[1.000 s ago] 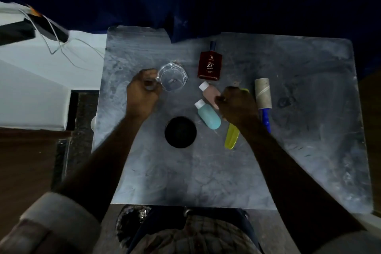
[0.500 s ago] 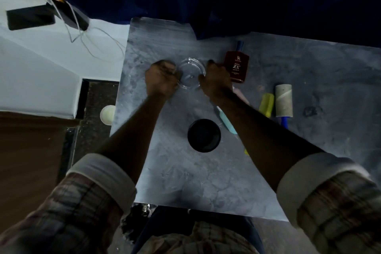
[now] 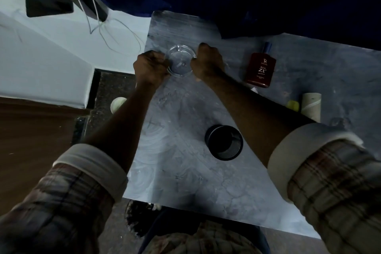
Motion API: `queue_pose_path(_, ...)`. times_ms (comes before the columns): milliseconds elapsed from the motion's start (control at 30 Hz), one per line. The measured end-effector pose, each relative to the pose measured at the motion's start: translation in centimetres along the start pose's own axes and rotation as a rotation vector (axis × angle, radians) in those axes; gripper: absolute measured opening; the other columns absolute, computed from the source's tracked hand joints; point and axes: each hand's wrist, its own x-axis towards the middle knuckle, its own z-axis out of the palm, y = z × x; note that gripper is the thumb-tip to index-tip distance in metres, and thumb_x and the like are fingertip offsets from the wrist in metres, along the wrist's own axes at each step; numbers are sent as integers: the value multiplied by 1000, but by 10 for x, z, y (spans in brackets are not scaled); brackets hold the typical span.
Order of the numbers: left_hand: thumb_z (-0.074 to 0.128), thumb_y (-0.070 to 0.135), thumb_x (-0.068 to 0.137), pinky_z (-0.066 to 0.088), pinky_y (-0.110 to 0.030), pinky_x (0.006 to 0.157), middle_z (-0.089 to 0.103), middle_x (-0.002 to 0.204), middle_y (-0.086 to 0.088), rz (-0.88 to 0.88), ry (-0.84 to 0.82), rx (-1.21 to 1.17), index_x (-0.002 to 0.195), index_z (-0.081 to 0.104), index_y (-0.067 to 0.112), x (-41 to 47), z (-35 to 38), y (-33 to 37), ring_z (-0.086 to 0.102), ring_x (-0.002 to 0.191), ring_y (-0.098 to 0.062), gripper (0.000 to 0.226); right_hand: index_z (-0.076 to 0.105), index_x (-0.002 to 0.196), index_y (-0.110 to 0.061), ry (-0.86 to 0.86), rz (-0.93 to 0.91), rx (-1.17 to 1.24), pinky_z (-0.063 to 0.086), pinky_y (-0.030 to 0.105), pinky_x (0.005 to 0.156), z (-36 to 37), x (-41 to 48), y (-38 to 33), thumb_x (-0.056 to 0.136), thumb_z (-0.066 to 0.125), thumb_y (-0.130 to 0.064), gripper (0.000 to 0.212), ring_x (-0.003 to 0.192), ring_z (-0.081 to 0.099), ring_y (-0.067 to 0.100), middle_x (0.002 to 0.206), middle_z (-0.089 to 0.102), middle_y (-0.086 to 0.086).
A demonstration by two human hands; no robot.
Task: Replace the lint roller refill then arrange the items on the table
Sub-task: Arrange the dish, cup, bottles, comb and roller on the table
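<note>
A clear glass dish sits near the far left corner of the grey table. My left hand grips its left rim and my right hand grips its right rim. To the right lies a dark red bottle with a blue cap. Further right, the lint roller's cardboard roll lies beside a yellow-green item; my right forearm hides the rest of both. A white cap peeks out from behind that forearm.
A black mesh cup stands upright at the table's middle, under my right forearm. A white surface to the left carries a dark phone and thin cables. A pale round object lies on the floor left of the table.
My right hand left the bottles and came over to the dish's right rim. Both hands now hold the dish, which has shifted toward the far left corner. The view has swung left.
</note>
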Motion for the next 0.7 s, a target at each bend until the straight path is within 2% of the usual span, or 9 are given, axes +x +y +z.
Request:
queue_pose_path(100,91,13,70,68,-51,66,79,73,7,-13,-18,-17,75,76,17,4,-1,-1,82,82,-21,16,61,119,-8,-2,14,9,52,38,91,2,2,1,85,65,-27,38,117,62,40,127,64,21)
queue_pose_path(167,91,14,66,68,-55,73,81,83,-7,-24,-42,-34,82,78,12,8,-2,-3,82,88,-28,20,61,117,-9,-2,30,18,52,38,90,2,4,1,83,64,-26,38,116,63,40,126,65,21)
queue_pose_path(200,91,16,63,68,-56,73,81,81,-7,-25,-56,-45,80,79,15,8,-2,-4,82,86,-27,21,61,117,-9,-8,37,20,52,38,90,2,5,2,83,65,-26,39,116,63,40,125,65,21)
queue_pose_path(300,91,23,60,67,-57,63,76,64,11,-4,-75,-59,67,77,32,7,-3,-5,78,69,-15,17,60,117,-8,-24,44,23,51,37,90,3,7,3,82,64,-25,39,116,62,39,125,64,21)
queue_pose_path(400,91,19,66,66,-59,60,73,60,15,4,-65,-96,64,76,31,1,-4,-3,73,59,-9,19,60,118,-8,-36,38,16,52,37,90,3,10,6,83,64,-26,39,117,62,39,126,64,21)
queue_pose_path(500,87,18,74,65,-60,60,77,71,6,-1,-29,-130,81,79,21,-9,-7,1,73,60,-18,10,58,122,-9,-83,31,-3,52,35,90,-3,9,4,89,61,-36,42,116,64,36,126,65,20)
queue_pose_path(567,78,19,85,67,-53,63,77,85,-6,3,10,-149,97,77,18,-20,-12,3,75,68,-27,12,59,119,-11,-44,-10,-8,53,35,87,-17,0,7,92,57,-44,42,109,66,34,119,69,16)
queue_pose_path(633,66,6,94,59,-40,61,66,91,-11,70,-63,-202,103,69,17,-39,-20,1,67,74,-23,15,61,107,-14,31,-110,69,57,37,85,-37,-20,20,92,56,-43,32,97,70,31,102,74,10)
queue_pose_path(700,60,-4,96,59,-40,67,65,100,-6,186,-169,-51,114,67,15,-70,-27,-9,66,86,-15,27,61,99,-15,34,-209,169,58,44,79,-57,-53,46,93,58,-33,19,82,72,28,86,74,5)
